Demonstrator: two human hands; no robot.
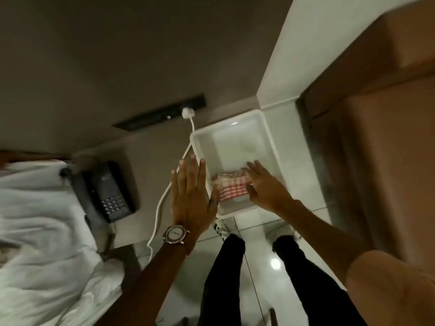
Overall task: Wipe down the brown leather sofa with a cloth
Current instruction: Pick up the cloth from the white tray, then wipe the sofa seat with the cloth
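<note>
Trouble starts on the left: a white cable (164, 196) trails across the floor from a wall plug, past a dark telephone (107, 191) beside the white bedding (42, 220), and runs close along the left side of the white tub (270, 137). A foot or a lifted tub could probably snag it and pull the plug.

The left hand (190, 196), with a wristwatch (175, 234) on its wrist, hovers flat and spread above the tub's left rim, fingers straight, gripping nothing. If it pushes down on that rim, the light tub may tip or slide on the glossy tiles.

Inside the tub, at its near end, lies the cloth (231, 188): red-and-white checked, bunched into a loose folded heap, apparently soft. Whether it is damp cannot be told.

The right hand (264, 184) reaches in just beside the cloth, fingers extended and unclenched, perhaps brushing its edge; no grasp is visible. A hasty pinch might catch only one layer, so the cloth would unfold and drag.

Farthest right stands the brown leather sofa (381, 137), blurred and not yet wiped.
</note>
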